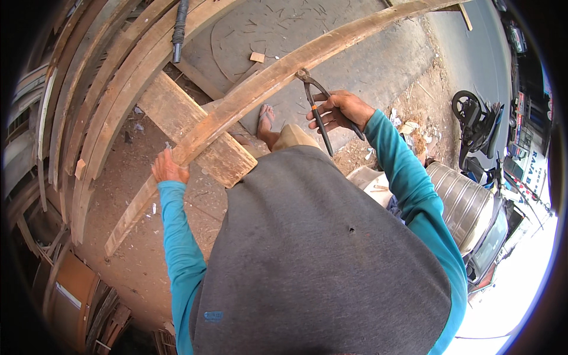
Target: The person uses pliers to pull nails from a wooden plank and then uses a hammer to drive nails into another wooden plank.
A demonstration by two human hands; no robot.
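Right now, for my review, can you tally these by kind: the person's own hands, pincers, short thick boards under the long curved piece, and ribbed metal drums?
Hands (left hand, right hand): 2
Pincers: 1
Short thick board: 1
Ribbed metal drum: 1
Total: 5

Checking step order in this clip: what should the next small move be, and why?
Probably squeeze the pincers with the right hand: their head is at the wooden beam's edge, handles apart, while the left hand holds the beam.
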